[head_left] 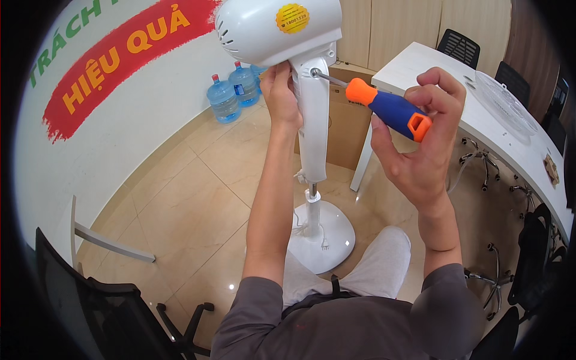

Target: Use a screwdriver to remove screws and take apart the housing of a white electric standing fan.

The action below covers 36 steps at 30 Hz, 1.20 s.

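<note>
A white stand fan without its blades or cage stands before me, its rounded motor housing (258, 30) on top with a yellow round sticker. My left hand (281, 96) is closed around the left side of the white neck (313, 120), just under the housing; some of its fingertips are hidden. In my right hand (423, 135) is a screwdriver (393, 112) with a blue and orange handle, held between the thumb and bent fingers. Its metal shaft points left, and the tip meets a screw (314, 72) at the top of the neck. Lower down is the round white base (327, 240).
A white table (414, 66) runs along the right, with a clear fan cage (504, 102) and a small brown piece (551, 169) on it. Behind the fan is a cardboard box (345, 132). Water jugs (223, 101) line the wall. Black chairs (102, 306) stand on both sides.
</note>
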{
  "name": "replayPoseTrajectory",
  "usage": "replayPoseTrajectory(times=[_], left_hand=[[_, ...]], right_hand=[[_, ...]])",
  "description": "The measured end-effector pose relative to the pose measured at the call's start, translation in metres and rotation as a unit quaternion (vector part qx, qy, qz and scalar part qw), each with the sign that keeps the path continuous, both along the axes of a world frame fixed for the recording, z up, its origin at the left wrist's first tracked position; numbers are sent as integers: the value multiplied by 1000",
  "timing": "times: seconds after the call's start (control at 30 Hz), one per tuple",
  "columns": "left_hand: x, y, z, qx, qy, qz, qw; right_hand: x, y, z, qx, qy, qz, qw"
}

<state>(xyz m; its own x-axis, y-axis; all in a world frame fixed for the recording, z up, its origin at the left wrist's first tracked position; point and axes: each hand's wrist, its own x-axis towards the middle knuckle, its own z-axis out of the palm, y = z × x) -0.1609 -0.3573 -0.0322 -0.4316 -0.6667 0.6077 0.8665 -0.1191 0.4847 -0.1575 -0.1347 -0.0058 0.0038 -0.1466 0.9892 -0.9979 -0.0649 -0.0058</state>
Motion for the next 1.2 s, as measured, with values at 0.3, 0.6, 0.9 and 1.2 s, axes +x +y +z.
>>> replayPoseTrajectory(times=[0.3, 0.6, 0.9, 1.2], left_hand=[[-2, 1, 1, -8, 5, -5, 1000], [-1, 2, 2, -1, -1, -10, 1000], [-4, -4, 4, -22, -30, 4, 999], [10, 13, 18, -31, -86, -44, 995]], right_hand=[[2, 3, 2, 17, 7, -56, 998], [9, 7, 7, 52, -63, 3, 997], [1, 6, 5, 48, -47, -24, 997], [17, 9, 6, 65, -218, -17, 974]])
